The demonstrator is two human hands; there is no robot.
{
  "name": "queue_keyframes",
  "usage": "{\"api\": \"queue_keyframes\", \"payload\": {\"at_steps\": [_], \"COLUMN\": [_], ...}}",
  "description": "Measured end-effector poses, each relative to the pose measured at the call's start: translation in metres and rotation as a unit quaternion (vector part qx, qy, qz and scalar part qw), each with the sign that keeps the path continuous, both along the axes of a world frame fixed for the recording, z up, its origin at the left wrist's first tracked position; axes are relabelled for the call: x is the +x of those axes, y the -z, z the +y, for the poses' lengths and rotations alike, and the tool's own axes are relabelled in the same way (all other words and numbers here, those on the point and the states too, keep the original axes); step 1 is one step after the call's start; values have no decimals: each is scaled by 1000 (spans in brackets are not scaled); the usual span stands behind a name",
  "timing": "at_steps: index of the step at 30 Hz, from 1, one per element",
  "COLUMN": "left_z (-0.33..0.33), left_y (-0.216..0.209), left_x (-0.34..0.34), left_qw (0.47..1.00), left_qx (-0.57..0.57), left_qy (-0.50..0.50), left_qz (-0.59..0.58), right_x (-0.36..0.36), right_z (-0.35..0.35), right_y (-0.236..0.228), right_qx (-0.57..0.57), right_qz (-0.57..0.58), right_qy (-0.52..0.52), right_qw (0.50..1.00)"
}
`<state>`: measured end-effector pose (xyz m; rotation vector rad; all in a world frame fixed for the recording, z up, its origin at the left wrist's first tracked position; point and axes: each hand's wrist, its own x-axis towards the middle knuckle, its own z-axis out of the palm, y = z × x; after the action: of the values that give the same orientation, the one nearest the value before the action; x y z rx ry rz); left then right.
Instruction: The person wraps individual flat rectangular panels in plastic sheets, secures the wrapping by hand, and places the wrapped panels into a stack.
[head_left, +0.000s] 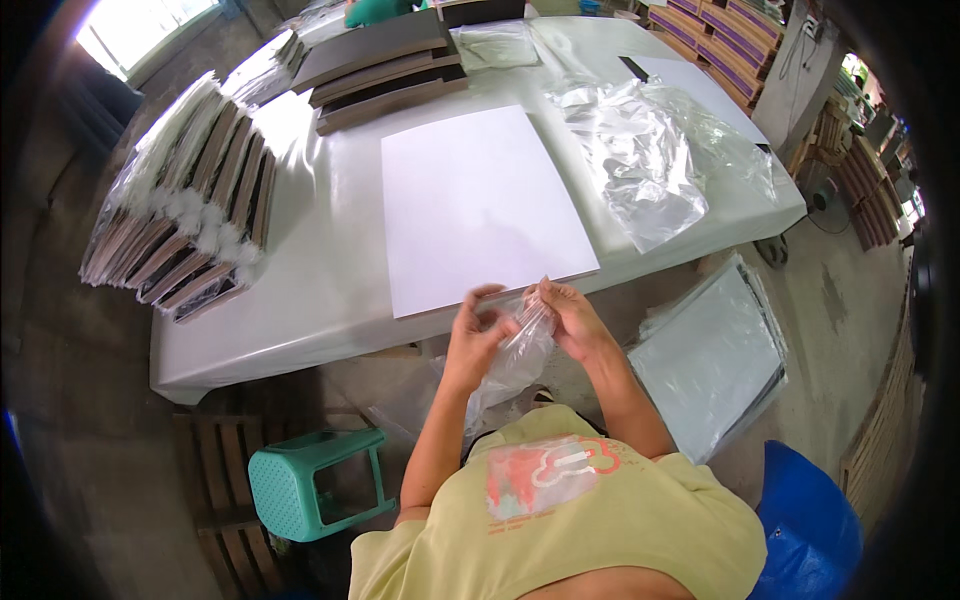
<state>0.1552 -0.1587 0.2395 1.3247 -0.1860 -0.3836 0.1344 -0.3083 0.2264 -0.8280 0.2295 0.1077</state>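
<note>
In front of my body I hold a clear plastic bag (522, 362), bunched at its top and hanging below the table edge. My right hand (572, 318) is closed, pinching the bag's gathered top between thumb and fingers. My left hand (480, 335) is beside the bag, its fingers curved and apart, slightly blurred, with the thumb near or against the film. Just beyond both hands, a large white rectangular board (480, 205) lies flat at the table's near edge.
On the white-covered table (300, 290) are a stack of bagged boards (185, 200), dark boards (385, 65) and loose clear bags (640, 150). Bagged sheets (715, 350) lie low at right. A green stool (320, 485) stands lower left; blue material (810, 520) is lower right.
</note>
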Motion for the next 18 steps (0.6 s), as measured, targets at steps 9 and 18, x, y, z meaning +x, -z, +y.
{"api": "queue_keyframes", "payload": {"at_steps": [9,18], "left_z": [0,65], "left_y": [12,18], "left_x": [-19,-34], "left_qw": [965,938], "left_qx": [-19,6], "left_qy": [239,333], "left_qz": [105,-102], "right_x": [-10,-27], "right_z": [-28,-134], "right_y": [7,-12], "right_qx": [15,56], "right_qz": [-47,-44], "right_qy": [-75,70], "right_qw": [996,995]}}
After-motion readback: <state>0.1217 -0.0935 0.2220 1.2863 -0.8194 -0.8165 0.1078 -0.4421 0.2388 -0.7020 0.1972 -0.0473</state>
